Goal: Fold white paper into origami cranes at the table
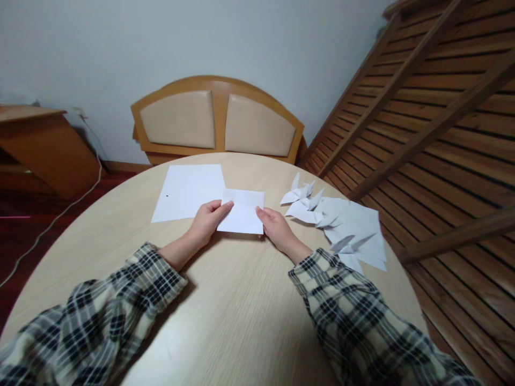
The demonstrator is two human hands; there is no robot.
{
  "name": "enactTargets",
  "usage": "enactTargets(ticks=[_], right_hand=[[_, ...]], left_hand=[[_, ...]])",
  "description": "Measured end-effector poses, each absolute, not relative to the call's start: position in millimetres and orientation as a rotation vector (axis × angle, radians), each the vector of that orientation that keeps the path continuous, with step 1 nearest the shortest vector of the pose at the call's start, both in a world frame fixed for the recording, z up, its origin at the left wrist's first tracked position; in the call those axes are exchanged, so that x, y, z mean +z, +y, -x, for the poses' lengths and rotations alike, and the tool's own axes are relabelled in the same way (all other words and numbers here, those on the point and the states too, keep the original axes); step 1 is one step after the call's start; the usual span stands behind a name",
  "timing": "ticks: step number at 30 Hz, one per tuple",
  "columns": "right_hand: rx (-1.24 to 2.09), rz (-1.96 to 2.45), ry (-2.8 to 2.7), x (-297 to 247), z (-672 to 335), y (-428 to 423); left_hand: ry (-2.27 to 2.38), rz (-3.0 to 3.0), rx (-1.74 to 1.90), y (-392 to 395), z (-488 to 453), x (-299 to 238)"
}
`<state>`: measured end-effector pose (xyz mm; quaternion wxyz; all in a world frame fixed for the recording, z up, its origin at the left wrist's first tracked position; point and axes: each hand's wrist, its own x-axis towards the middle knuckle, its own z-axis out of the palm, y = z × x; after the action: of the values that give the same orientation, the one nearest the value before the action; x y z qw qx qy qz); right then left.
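Observation:
A small white rectangle of paper [242,213] is held up between my two hands over the middle of the table. My left hand [206,219] grips its left edge, thumb on top and fingers underneath. At the right edge my right hand [276,227] pinches it the same way. The hidden fingers leave it unclear whether the paper is folded. Just behind and left of my left hand lies a larger white sheet [189,187] with a dark speck. To the right of my right hand stand several folded paper cranes [303,206].
More white sheets [358,220] lie under some of the cranes at the right edge of the round table [225,321]. Behind it stands a padded wooden headboard [219,118]. Wooden slats [442,134] lean at the right; a desk [36,150] and white cable [60,214] are at the left.

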<state>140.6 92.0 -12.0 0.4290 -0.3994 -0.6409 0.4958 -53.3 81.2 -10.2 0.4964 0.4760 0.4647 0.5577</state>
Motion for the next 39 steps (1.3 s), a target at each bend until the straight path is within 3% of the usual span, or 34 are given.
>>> enactTargets(ticks=[24, 39], right_hand=[[1.315, 0.943, -1.341, -16.3, -140.8, 97.3], [1.31, 0.893, -1.464, -10.5, -139.5, 92.3]], left_hand=[[1.137, -1.401, 1.097, 74.8, 50.6, -9.2], [1.176, -1.268, 1.161, 77.2, 49.7, -11.6]])
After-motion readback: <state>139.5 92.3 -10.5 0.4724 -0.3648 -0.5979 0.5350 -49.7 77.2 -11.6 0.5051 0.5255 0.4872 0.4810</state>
